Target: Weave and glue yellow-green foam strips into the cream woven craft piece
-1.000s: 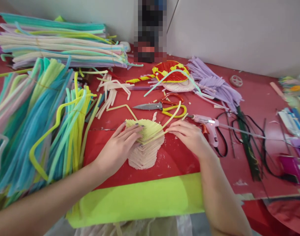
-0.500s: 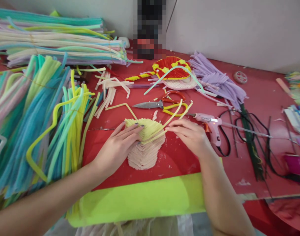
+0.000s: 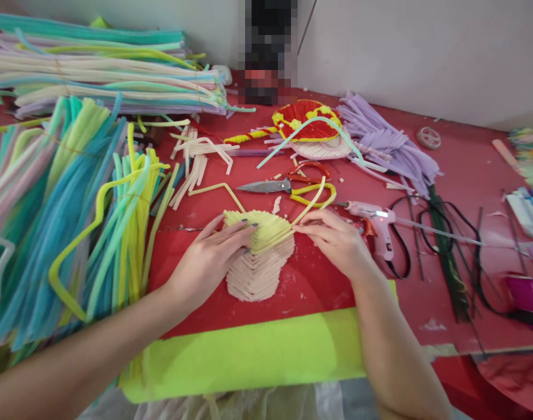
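Your left hand [image 3: 214, 256] lies open, fingers flat on the woven yellow-and-cream piece [image 3: 260, 254] at the near middle of the red table [image 3: 319, 291]. Your right hand [image 3: 336, 239] pinches its loose yellow pipe cleaner [image 3: 308, 204] (scissors [image 3: 284, 184] just beyond, glue gun [image 3: 374, 224] right).

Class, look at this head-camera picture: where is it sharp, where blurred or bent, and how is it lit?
Head view: soft, even light, faint shadows; the woven piece between the left hand and right hand is sharp; the right edge smears; a pixelated block sits at the back; the pipe-cleaner bundles bow outward at the left edge.
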`<state>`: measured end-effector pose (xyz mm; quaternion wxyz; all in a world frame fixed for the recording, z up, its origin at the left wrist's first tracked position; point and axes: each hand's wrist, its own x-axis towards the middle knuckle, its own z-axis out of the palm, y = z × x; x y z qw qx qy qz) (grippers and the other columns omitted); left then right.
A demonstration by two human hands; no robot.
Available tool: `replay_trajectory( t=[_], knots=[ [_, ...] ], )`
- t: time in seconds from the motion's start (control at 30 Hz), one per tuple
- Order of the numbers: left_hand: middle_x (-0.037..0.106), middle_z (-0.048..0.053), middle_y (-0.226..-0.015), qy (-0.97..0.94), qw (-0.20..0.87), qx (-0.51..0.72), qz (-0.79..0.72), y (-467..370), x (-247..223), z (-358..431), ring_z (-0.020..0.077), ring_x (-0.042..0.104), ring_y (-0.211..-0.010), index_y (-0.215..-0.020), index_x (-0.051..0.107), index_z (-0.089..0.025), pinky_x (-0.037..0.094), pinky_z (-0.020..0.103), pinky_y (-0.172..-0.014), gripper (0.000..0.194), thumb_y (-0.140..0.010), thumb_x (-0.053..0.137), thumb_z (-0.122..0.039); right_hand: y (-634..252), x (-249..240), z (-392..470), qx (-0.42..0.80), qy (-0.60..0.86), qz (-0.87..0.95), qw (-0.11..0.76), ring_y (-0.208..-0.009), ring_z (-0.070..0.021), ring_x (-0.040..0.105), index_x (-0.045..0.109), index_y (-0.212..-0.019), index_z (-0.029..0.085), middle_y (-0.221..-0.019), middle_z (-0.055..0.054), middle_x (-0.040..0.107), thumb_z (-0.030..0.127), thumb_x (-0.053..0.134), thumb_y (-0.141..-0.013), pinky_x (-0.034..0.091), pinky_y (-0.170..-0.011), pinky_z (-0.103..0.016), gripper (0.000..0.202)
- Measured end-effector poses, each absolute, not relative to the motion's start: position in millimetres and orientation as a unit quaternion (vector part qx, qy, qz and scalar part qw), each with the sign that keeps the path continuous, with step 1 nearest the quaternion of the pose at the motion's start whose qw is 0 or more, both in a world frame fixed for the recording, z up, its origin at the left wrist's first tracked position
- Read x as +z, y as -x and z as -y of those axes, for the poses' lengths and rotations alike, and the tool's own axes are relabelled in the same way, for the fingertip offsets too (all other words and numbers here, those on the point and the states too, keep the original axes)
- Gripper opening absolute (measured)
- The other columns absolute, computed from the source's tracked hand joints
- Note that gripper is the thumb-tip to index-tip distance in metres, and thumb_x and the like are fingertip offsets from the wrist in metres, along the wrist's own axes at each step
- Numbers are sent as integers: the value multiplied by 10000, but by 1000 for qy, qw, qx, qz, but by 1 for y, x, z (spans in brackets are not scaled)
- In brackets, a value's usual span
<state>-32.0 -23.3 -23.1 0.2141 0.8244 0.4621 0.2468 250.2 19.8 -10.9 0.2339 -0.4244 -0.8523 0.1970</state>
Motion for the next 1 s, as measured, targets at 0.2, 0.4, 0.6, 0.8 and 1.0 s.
replay_trajectory(
  t=[0.2, 0.4, 0.6, 0.8, 1.0],
  knots=[
    [668, 21, -1257, -825, 212, 252, -458, 32, -24, 23, 192, 590, -1218, -984, 611, -214, 345, 477, -1148, 142, -971, 470, -212, -237, 2, -2, 123, 438, 862, 221, -1055, -207, 632, 624, -1237, 293, -1165, -70, 647, 139, 525, -924, 527, -937, -389, 363],
    [663, 29, -1265, -829, 210, 248, -455, 33, -26, 23, 196, 580, -1231, -975, 609, -210, 338, 489, -1146, 140, -969, 470, -208, -218, -3, 43, 78, 446, 863, 225, -1342, -291, 454, 345, -1484, 300, -1488, -106, 430, 176, 605, -880, 467, -1065, -484, 670],
    [652, 35, -1284, -825, 216, 259, -454, 32, -26, 24, 205, 581, -1229, -957, 623, -207, 343, 476, -1148, 141, -956, 482, -190, -217, -20, 60, 94, 437, 882, 152, -1441, -314, 286, 312, -1501, 226, -1561, -154, 292, 242, 593, -898, 378, -1126, -546, 665],
    [655, 31, -1278, -821, 233, 269, -447, 32, -23, 23, 206, 582, -1229, -954, 623, -207, 299, 491, -1173, 132, -949, 494, -179, -212, -21, 57, 104, 452, 877, 125, -1475, -310, 175, 346, -1483, 247, -1622, -111, 78, 267, 548, -929, 352, -1143, -525, 590],
    [643, 35, -1296, -821, 243, 264, -444, 35, -27, 22, 217, 557, -1259, -1041, 629, -222, 275, 518, -1171, 161, -953, 496, -200, -212, -21, 57, 104, 455, 877, 115, -1477, -293, 177, 355, -1477, 254, -1624, -97, 70, 272, 530, -939, 331, -1155, -520, 566]
  ],
)
